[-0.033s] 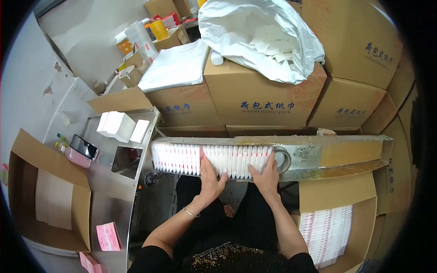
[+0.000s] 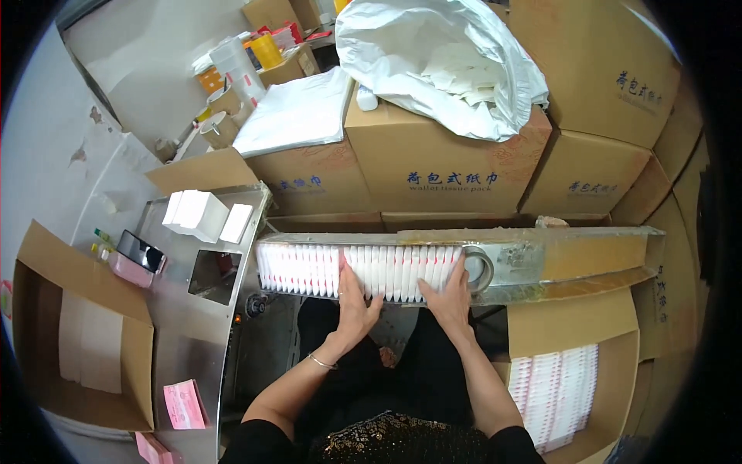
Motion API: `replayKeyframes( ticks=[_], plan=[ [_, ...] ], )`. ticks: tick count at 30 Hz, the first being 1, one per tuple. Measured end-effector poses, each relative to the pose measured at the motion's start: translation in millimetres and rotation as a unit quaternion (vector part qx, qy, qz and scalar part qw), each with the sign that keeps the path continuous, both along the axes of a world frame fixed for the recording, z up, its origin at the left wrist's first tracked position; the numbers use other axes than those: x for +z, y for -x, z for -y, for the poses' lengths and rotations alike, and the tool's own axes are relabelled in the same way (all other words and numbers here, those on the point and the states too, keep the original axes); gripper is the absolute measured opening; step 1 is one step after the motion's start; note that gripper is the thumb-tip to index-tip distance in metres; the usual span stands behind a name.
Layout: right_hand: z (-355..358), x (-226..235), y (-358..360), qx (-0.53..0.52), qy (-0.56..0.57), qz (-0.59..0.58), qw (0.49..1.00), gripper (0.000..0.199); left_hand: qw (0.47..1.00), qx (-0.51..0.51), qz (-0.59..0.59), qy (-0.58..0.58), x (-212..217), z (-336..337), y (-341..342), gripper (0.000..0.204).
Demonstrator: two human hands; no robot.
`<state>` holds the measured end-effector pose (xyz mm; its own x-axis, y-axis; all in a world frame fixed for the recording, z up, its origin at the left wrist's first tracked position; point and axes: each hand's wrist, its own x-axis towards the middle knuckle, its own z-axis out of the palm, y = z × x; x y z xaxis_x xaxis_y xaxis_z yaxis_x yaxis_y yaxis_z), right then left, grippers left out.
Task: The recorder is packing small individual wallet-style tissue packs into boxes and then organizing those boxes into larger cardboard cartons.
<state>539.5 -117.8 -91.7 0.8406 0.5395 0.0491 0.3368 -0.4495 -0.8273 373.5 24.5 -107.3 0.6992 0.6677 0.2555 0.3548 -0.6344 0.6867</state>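
Note:
A long row of white tissue packs [image 2: 297, 267] with small red marks stands on edge in a metal trough in front of me. My left hand [image 2: 356, 305] has its fingers slotted into the row, with the thumb along the near side. My right hand [image 2: 450, 300] caps the row's right end, its thumb pressed on the near face. Between them the two hands clasp a section of tissue packs [image 2: 398, 272]. Just right of my right hand, a grey tape-like ring [image 2: 479, 269] rests in the trough [image 2: 525, 259]. Some fingertips are hidden behind the packs.
An open carton [image 2: 614, 394] at lower right holds rows of similar packs. On the left, a metal table [image 2: 182, 340] bears white card stacks [image 2: 202, 215], a phone [image 2: 141, 251] and a pink packet [image 2: 184, 404]. Closed cartons [image 2: 440, 166] and a white bag [image 2: 386, 54] line the back.

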Motion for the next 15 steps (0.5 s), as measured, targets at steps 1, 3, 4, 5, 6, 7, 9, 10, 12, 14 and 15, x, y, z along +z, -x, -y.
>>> replayKeyframes(
  ticks=[1, 3, 4, 5, 6, 7, 9, 10, 12, 14, 15],
  plan=[
    [-7, -1, 1, -0.002, 0.003, 0.016, 1.000, 0.108, 1.000, -0.008, 0.007, 0.003, 2, -2, 4, 0.098],
    [-13, -7, 2, -0.022, 0.008, 0.026, 0.999, 0.114, 1.000, -0.019, 0.013, -0.014, 5, 1, 9, 0.096],
    [-15, -7, 6, -0.025, 0.000, 0.041, 0.999, 0.113, 0.999, -0.019, 0.033, 0.002, 7, 4, 12, 0.094],
    [-17, -7, 10, -0.028, -0.008, 0.057, 0.998, 0.111, 0.999, -0.022, 0.037, 0.007, 8, 4, 13, 0.094],
    [-21, -5, 13, -0.035, -0.017, 0.091, 0.995, 0.108, 0.999, -0.020, 0.033, -0.004, 8, 4, 12, 0.096],
    [-25, -4, 16, -0.037, -0.011, 0.095, 0.995, 0.108, 0.999, -0.017, 0.029, -0.014, 9, 6, 11, 0.098],
    [-32, -8, 22, -0.081, 0.057, 0.155, 0.983, 0.106, 0.999, -0.011, 0.034, -0.038, 7, 12, 4, 0.096],
    [-36, -9, 24, -0.091, 0.070, 0.162, 0.980, 0.103, 0.997, 0.002, 0.036, -0.071, 7, 13, 1, 0.095],
    [-36, -7, 25, -0.095, 0.069, 0.160, 0.980, 0.103, 0.994, 0.008, 0.035, -0.103, 4, 17, -5, 0.092],
    [-34, -13, 25, -0.097, 0.059, 0.181, 0.977, 0.101, 0.994, 0.012, 0.005, -0.111, 6, 23, -8, 0.079],
    [-35, -14, 24, -0.093, 0.060, 0.183, 0.977, 0.101, 0.994, 0.016, 0.005, -0.110, 5, 24, -9, 0.079]
  ],
)
